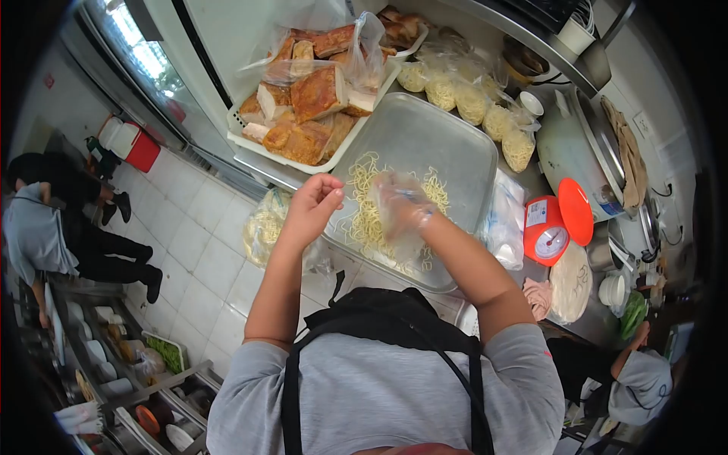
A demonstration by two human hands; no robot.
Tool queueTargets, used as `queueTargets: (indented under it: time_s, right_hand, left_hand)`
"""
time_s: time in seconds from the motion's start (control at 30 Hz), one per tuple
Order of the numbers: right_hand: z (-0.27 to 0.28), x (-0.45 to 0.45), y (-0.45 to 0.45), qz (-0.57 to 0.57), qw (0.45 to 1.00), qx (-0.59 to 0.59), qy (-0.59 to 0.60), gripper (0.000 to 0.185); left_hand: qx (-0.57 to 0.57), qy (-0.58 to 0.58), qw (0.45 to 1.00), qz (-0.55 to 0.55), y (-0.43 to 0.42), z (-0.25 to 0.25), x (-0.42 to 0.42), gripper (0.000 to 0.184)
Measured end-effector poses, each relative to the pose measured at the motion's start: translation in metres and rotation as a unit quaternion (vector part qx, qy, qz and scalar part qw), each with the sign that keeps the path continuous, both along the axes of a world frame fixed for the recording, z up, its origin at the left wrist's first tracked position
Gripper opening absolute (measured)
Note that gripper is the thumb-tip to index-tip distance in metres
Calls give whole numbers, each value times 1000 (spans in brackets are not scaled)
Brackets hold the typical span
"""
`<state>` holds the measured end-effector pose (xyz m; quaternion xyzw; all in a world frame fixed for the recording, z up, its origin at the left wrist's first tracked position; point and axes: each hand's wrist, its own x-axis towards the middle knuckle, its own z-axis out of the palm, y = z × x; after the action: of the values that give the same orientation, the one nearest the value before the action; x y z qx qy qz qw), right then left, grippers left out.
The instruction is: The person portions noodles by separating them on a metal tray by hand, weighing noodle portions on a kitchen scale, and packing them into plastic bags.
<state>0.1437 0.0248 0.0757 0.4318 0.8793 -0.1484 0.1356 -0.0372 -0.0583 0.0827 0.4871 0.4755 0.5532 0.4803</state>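
Observation:
My left hand (312, 208) hovers by the near left rim of a metal tray (455, 144), bare, fingers loosely curled with the thumb apart and nothing in it. Inside the tray lie loose yellow noodles (366, 220), spread in a thin heap. My right hand (403, 203) wears a clear plastic glove and is over the noodles. Motion smears its fingers, so whether it grips any noodles is unclear. Below my left hand hangs a clear plastic bag of noodles (265, 231), beside the counter edge.
A white crate of roasted meat pieces (318, 95) adjoins the tray. Behind stand several bagged noodle portions (470, 102). To the right are a red scale (547, 236), plastic bags (504, 220) and a large pot (580, 152). Two co-workers (45, 227) (641, 383) are at either side.

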Motion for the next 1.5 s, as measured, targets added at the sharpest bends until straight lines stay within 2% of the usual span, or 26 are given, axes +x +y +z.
queueTargets:
  time_s: [0.1, 0.17, 0.2, 0.27, 0.33, 0.37, 0.4, 0.43, 0.5, 0.57, 0.6, 0.67, 0.7, 0.8, 0.9, 1.0, 1.07, 1.13, 1.23, 1.5]
  right_hand:
    - [-16, -19, 14, 16, 999, -23, -34, 57]
    - [-54, -9, 26, 44, 991, 98, 82, 41]
    - [-54, -4, 26, 55, 976, 157, 138, 34]
    - [-45, 10, 37, -7, 973, 41, 228, 37]
    - [-19, 20, 46, -104, 942, -99, 303, 41]
    - [-3, 26, 49, -100, 924, -110, 351, 42]
    - [28, 30, 45, -96, 904, -122, 399, 43]
    - [53, 34, 43, -92, 880, -132, 446, 45]
    - [76, 53, 50, 13, 704, -278, 654, 50]
    - [120, 55, 54, -13, 784, -156, 601, 54]
    - [143, 54, 49, -38, 797, -116, 591, 54]
    - [181, 50, 37, -89, 818, -36, 567, 55]
    - [192, 51, 35, -84, 800, -32, 594, 52]
    - [213, 62, 34, -71, 743, -25, 666, 44]
    - [234, 76, 42, -50, 686, -22, 725, 37]
    - [255, 93, 50, -25, 639, -32, 769, 33]
    - [268, 106, 52, -9, 611, -44, 791, 32]
    - [279, 121, 53, 10, 586, -58, 808, 31]
    - [295, 148, 55, 39, 554, -76, 828, 29]
    - [329, 264, 51, 77, 513, -89, 850, 24]
  left_hand:
    - [5, 0, 1000, 5, 1, -5, -5, 12]
    - [-4, 1, 1000, 5, 2, -7, -6, 13]
    - [-10, 2, 1000, 7, 2, -8, -7, 13]
    - [-18, 3, 1000, 9, 5, -9, -10, 15]
    - [-3, -14, 1000, 6, 10, -3, -11, 18]
    - [4, -24, 1000, 4, 13, 0, -12, 21]
    - [19, -16, 1000, -10, 21, -4, -13, 41]
    - [57, 34, 998, -4, 30, -1, -9, 49]
    - [134, 132, 982, 7, 50, 8, 9, 63]
    - [175, 128, 976, -11, 72, 11, 39, 72]
    - [196, 124, 972, -19, 81, 13, 57, 76]
    - [163, 78, 980, -86, 90, 25, 91, 68]
    - [145, 55, 981, -118, 94, 29, 105, 64]
    - [108, 45, 990, -81, 112, 2, 137, 33]
    - [37, 11, 993, -114, 102, -15, 145, 18]
    - [-27, 166, 981, -97, 95, -41, 138, 20]
    - [35, 329, 940, -80, 92, -70, 125, 27]
    - [18, 432, 898, -82, 85, -86, 109, 29]
    - [-133, 524, 840, -49, 79, -88, 100, 28]
    - [-112, 508, 854, 15, 64, -94, 109, 29]
